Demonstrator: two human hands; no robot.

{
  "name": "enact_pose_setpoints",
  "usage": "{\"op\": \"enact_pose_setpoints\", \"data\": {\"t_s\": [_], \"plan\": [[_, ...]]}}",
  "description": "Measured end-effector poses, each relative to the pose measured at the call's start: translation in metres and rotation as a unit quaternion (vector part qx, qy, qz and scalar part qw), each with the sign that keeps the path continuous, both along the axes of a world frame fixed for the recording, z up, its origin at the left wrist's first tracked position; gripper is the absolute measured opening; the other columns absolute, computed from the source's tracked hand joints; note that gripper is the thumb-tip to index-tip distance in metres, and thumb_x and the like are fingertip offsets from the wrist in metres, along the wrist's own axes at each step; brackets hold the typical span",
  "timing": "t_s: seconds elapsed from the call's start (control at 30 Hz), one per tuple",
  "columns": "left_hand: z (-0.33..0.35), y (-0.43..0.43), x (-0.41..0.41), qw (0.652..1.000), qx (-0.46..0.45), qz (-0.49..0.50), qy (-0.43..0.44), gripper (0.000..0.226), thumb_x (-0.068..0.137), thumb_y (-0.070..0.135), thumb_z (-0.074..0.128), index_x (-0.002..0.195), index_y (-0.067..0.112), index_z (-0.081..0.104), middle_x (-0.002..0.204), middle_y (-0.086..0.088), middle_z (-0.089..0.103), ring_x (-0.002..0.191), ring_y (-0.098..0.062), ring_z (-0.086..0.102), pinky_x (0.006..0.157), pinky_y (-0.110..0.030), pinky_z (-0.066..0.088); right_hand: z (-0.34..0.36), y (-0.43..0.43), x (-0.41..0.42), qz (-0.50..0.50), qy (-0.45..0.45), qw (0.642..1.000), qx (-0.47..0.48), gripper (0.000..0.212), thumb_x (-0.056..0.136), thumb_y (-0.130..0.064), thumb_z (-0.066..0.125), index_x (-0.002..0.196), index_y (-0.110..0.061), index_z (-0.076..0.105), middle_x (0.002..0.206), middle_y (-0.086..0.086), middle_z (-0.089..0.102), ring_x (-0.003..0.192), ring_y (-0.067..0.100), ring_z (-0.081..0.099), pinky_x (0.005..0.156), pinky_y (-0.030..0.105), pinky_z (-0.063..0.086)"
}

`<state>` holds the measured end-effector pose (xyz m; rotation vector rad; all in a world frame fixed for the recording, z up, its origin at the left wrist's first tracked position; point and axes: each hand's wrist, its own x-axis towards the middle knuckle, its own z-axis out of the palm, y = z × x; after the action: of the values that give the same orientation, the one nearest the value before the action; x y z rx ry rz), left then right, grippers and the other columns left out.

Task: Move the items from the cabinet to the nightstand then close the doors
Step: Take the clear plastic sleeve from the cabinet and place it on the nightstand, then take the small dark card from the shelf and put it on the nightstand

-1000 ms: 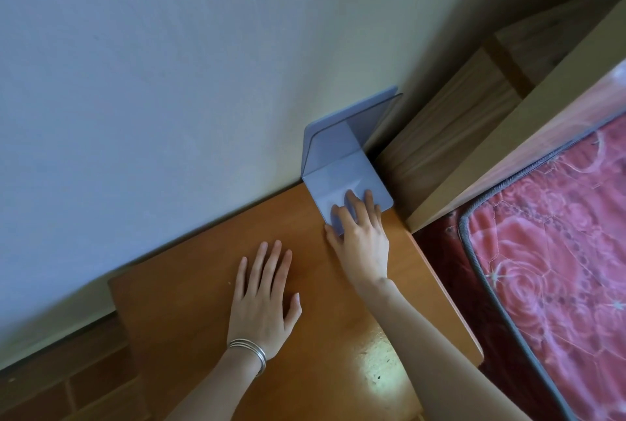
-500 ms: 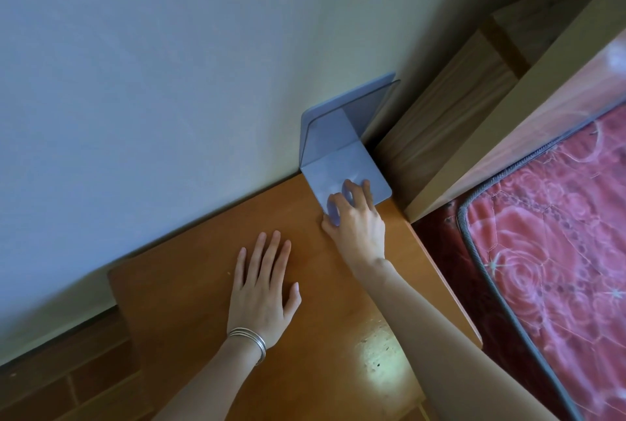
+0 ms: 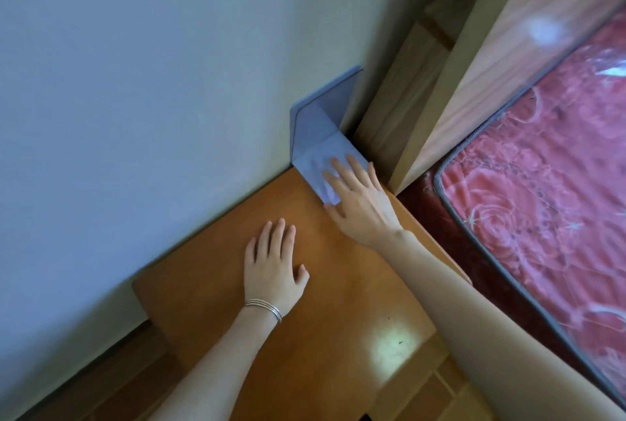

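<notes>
Blue-grey sheet bent into an L: a bookend (image 3: 313, 136) stands at the far right corner of the nightstand (image 3: 203, 292), centre of frame. Its upright plate lies close against the pale wall (image 3: 135, 82). Its flat foot rests on the orange-brown top, with the right edge just beside the wooden bed frame (image 3: 406, 99). Judgement: it is tucked into the corner so that wall and frame back it and the rest of the top is left free for further items. Right hand (image 3: 362, 207), centre right: fingers straight and spread, lying across the near part of the foot. Nothing curls round the plate, so the grip reads as released, a flat palm-down contact at most. The fingertips are motion-blurred, so I cannot tell whether they press the foot or hover just off it. Left hand (image 3: 274, 265), lower centre: flat on bare wood, fingers extended, holding nothing, with thin bangles (image 3: 264, 307) at the wrist. Judgement: it serves as a brace while the person leans over. Red patterned mattress (image 3: 542, 200) fills the right of frame. Cabinet and doors are not in view, so the number of items remaining cannot be read. Placement of this one looks done or nearly so, and door-closing presumably comes later.
</notes>
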<state>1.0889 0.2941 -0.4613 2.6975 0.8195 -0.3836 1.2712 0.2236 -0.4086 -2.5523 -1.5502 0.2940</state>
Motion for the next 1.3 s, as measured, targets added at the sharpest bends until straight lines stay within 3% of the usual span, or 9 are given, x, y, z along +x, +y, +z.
{"op": "enact_pose_setpoints", "data": {"t_s": [0.1, 0.17, 0.27, 0.37, 0.53, 0.8, 1.03, 1.17, 1.3], "plan": [[0.041, 0.018, 0.010, 0.992, -0.006, -0.069, 0.107, 0.063, 0.085, 0.041, 0.046, 0.142, 0.021, 0.030, 0.154, -0.005, 0.020, 0.141, -0.025, 0.014, 0.108, -0.040, 0.024, 0.044, -0.022, -0.023, -0.021, -0.012, 1.000, 0.009, 0.056, 0.089, -0.025, 0.054, 0.140, -0.018, 0.034, 0.146, 0.007, 0.036, 0.140, 0.026, 0.019, 0.113, 0.049, 0.010], [0.085, 0.025, 0.020, 0.986, 0.029, -0.102, 0.127, 0.057, 0.087, 0.045, 0.042, 0.139, 0.023, 0.035, 0.150, -0.003, 0.027, 0.139, -0.025, 0.016, 0.108, -0.040, 0.020, 0.080, -0.045, -0.038, -0.055, -0.016, 0.998, 0.018, 0.058, 0.087, -0.026, 0.056, 0.140, -0.018, 0.036, 0.144, 0.006, 0.041, 0.138, 0.024, 0.024, 0.113, 0.048, 0.015], [0.162, 0.019, 0.029, 0.984, 0.064, -0.164, 0.024, 0.052, 0.084, 0.044, 0.046, 0.131, 0.022, 0.048, 0.137, -0.002, 0.046, 0.132, -0.024, 0.032, 0.106, -0.041, 0.024, 0.137, -0.087, -0.059, -0.096, -0.038, 0.995, 0.017, 0.061, 0.083, -0.030, 0.059, 0.139, -0.018, 0.037, 0.140, 0.006, 0.045, 0.136, 0.025, 0.030, 0.110, 0.051, 0.025], [0.230, 0.002, 0.035, 0.963, 0.056, -0.235, -0.123, 0.050, 0.072, 0.042, 0.045, 0.108, 0.016, 0.067, 0.110, -0.008, 0.066, 0.109, -0.030, 0.056, 0.092, -0.045, 0.042, 0.194, -0.132, -0.076, -0.164, -0.061, 0.984, 0.003, 0.066, 0.078, -0.031, 0.064, 0.138, -0.019, 0.039, 0.138, 0.006, 0.047, 0.133, 0.025, 0.036, 0.108, 0.050, 0.029], [0.332, -0.061, 0.038, 0.897, 0.022, -0.370, -0.240, 0.047, 0.075, 0.043, 0.044, 0.103, 0.016, 0.070, 0.095, -0.002, 0.070, 0.091, -0.021, 0.065, 0.087, -0.040, 0.049, 0.284, -0.221, -0.117, -0.299, -0.100, 0.949, 0.021, 0.055, 0.083, -0.034, 0.056, 0.134, -0.017, 0.045, 0.130, 0.007, 0.055, 0.123, 0.025, 0.048, 0.105, 0.045, 0.036], [0.427, -0.209, 0.004, 0.778, 0.002, -0.541, -0.320, 0.048, 0.075, 0.045, 0.046, 0.108, 0.019, 0.068, 0.099, 0.002, 0.068, 0.095, -0.019, 0.063, 0.090, -0.041, 0.047, 0.365, -0.374, -0.251, -0.451, -0.153, 0.879, 0.025, 0.043, 0.081, -0.041, 0.048, 0.117, -0.020, 0.060, 0.115, 0.001, 0.062, 0.105, 0.020, 0.058, 0.097, 0.038, 0.041], [0.442, -0.369, -0.133, 0.685, -0.028, -0.661, -0.305, 0.047, 0.073, 0.048, 0.044, 0.103, 0.023, 0.070, 0.095, 0.006, 0.069, 0.091, -0.017, 0.064, 0.084, -0.039, 0.051, 0.382, -0.506, -0.454, -0.587, -0.133, 0.798, -0.007, 0.043, 0.082, -0.049, 0.045, 0.116, -0.027, 0.060, 0.115, -0.004, 0.063, 0.105, 0.013, 0.058, 0.094, 0.035, 0.045], [0.462, -0.451, -0.222, 0.615, -0.056, -0.729, -0.295, 0.044, 0.071, 0.049, 0.045, 0.099, 0.026, 0.070, 0.092, 0.010, 0.068, 0.089, -0.015, 0.064, 0.081, -0.037, 0.052, 0.415, -0.567, -0.592, -0.672, -0.128, 0.727, -0.060, 0.044, 0.082, -0.051, 0.040, 0.116, -0.030, 0.060, 0.114, -0.005, 0.064, 0.105, 0.011, 0.060, 0.088, 0.032, 0.048], [0.508, -0.533, -0.292, 0.539, -0.097, -0.766, -0.337, 0.044, 0.073, 0.049, 0.044, 0.101, 0.027, 0.069, 0.094, 0.011, 0.068, 0.091, -0.014, 0.064, 0.082, -0.037, 0.051, 0.476, -0.620, -0.702, -0.736, -0.117, 0.661, -0.085, 0.048, 0.090, -0.049, 0.040, 0.134, -0.030, 0.043, 0.138, -0.003, 0.046, 0.128, 0.015, 0.041, 0.106, 0.034, 0.030]]}}
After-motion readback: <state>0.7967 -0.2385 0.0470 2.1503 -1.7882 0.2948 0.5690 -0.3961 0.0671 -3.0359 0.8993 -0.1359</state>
